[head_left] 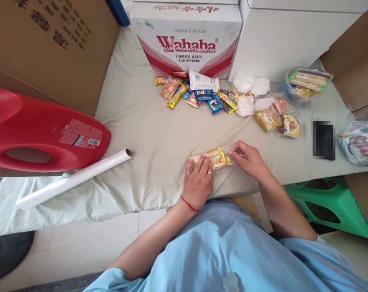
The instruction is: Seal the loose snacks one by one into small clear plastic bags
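Observation:
Several yellow-and-pink snack packets (218,155) lie side by side on the cloth-covered surface in front of me, with clear plastic about them. My left hand (199,178) rests on them from above, its fingers stretched out flat over their left part. At their right end, my right hand (247,160) is closed in a pinch on clear plastic film (236,151). Exactly how the film runs round the packets is hard to make out. Part of the packets is hidden under my left fingers.
Behind lie assorted snack packets (204,95), crumpled white plastic (245,104) and a clear tub (289,91) of snacks, before a Wahaha carton (190,44). A white film roll (74,178) and red jug (50,129) stand left. A green stool (348,207) is below right.

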### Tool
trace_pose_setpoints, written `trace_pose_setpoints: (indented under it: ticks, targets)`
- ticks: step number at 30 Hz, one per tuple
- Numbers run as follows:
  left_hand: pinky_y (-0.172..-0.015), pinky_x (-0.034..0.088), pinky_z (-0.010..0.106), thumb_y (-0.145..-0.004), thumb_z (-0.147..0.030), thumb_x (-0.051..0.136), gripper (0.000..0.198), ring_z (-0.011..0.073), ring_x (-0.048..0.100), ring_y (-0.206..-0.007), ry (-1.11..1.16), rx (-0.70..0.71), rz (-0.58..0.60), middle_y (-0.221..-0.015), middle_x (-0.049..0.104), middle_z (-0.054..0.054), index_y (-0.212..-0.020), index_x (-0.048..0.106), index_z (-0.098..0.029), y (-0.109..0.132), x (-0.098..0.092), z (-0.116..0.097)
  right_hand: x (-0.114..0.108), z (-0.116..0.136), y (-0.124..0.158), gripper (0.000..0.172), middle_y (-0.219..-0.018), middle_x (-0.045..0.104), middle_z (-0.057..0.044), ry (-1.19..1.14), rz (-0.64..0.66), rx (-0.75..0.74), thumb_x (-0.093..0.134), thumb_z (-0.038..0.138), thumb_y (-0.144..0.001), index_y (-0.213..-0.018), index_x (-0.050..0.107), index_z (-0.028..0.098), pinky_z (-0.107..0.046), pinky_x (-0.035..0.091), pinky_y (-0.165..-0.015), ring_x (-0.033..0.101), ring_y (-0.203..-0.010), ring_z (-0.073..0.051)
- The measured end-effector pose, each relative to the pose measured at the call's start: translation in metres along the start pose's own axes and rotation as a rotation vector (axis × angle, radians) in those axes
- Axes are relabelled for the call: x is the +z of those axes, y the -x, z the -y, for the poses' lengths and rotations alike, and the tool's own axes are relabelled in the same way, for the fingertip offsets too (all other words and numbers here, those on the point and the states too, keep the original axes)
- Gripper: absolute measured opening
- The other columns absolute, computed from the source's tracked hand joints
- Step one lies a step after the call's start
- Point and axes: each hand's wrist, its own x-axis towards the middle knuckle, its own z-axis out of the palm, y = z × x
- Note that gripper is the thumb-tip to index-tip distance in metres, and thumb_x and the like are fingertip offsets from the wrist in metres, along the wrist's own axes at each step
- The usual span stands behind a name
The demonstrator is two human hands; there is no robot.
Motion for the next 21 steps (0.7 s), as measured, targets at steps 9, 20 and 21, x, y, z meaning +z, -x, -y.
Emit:
trace_pose_setpoints:
  ticks: [9,20,21]
  targets:
    - [-0.121,0.036,0.052,-0.101,-0.015,0.046,0.044,0.0284,0.052,-0.144,0.073,0.003,0.052,-0.147,0.062,0.016,-0.143,0.06,-0.016,0.006,0.005,0.006,0.033,0.08,-0.016,0.017,-0.096,0.069,-0.011,0.593,0.168,-0.079,0.05,0.017,-0.101,-0.099,0.067,0.018,-0.032,0.043,-0.073,0.062,-0.088,-0.023]
    - [-0.124,0.035,0.059,-0.079,-0.007,0.049,0.063,0.0275,0.052,-0.144,0.694,-0.105,-0.067,-0.145,0.062,0.015,-0.141,0.053,-0.02,0.02,0.015,0.03,0.071,0.062,0.026,0.032,-0.127,0.067,-0.019,0.586,0.144,-0.348,0.048,0.017,-0.103,-0.131,0.063,0.012,-0.05,0.042,-0.104,0.057,-0.112,-0.032]
    - [-0.123,0.037,0.058,-0.077,-0.005,0.048,0.063,0.0267,0.054,-0.142,0.783,-0.169,-0.084,-0.143,0.063,0.014,-0.137,0.054,-0.021,0.02,0.013,0.033,0.07,0.06,0.031,0.035,-0.132,0.066,-0.019,0.586,0.124,-0.372,0.047,0.019,-0.104,-0.135,0.061,0.012,-0.053,0.039,-0.108,0.057,-0.115,-0.032]
